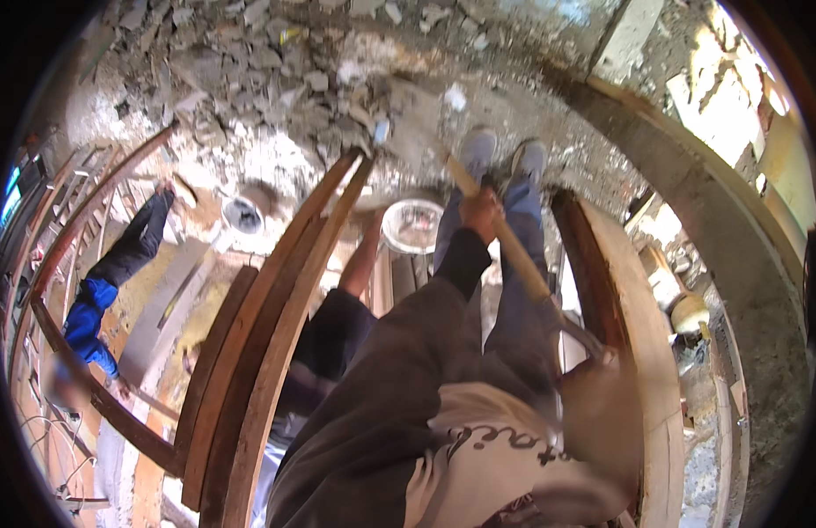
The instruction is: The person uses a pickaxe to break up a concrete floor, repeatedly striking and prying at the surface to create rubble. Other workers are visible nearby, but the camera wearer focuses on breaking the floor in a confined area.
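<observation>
At left, a white bucket [227, 212] stands between a co-worker in blue [89, 308] and long wooden beams [254, 326].

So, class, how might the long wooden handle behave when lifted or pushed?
The long wooden handle is probably stiff, looking thick and straight. Looking rounded, it could roll. Being long, it may tip if lifted near one end.

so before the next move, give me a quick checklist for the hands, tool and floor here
1. Left hand closed round the wooden handle: ok.
2. Right hand firm at the tool's near end: cannot tell, too blurred.
3. Tool's far end touching the rubble: cannot tell, blurred.
4. Shoes clear of the main rubble heap: ok.
5. Bucket upright, mouth up: ok.
6. Space on the left free of people: not ok, a co-worker's bare arm is beside the bucket.
</observation>
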The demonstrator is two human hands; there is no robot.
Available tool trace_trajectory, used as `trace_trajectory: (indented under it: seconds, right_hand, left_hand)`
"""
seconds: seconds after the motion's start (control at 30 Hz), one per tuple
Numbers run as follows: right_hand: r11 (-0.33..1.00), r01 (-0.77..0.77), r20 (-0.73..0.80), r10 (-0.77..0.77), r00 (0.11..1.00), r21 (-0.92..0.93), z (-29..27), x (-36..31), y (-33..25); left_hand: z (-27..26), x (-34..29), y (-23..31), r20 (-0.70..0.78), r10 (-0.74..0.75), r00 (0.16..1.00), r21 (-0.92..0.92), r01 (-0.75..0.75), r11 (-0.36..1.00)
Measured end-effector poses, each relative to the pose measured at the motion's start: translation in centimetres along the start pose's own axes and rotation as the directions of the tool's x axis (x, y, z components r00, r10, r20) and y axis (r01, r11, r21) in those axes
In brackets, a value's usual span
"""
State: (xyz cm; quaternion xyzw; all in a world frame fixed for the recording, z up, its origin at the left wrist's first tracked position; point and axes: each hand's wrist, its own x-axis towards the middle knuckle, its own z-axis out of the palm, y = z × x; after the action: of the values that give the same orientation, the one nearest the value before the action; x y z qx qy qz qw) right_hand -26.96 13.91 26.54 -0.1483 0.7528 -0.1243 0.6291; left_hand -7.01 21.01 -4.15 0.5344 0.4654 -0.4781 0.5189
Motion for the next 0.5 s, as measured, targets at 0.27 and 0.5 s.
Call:
trace_trajectory:
  seconds: [0.27, 0.5]
  right_hand:
    - [0.995, -0.047, 0.033, 0.044, 0.998, 0.083, -0.9, -0.2, -2.0]
    - [0.971, 0.098, -0.248, -0.152, 0.957, -0.217, -4.8, 1.9, -2.1]
  left_hand:
    - [0.9, 0.8, -3.2, 0.123, -0.058, 0.991, -0.112, 0.072, 0.991]
    - [2.2, 2.8, -10.1, 0.012, -0.121, 0.993, 0.065, 0.12, 0.991]
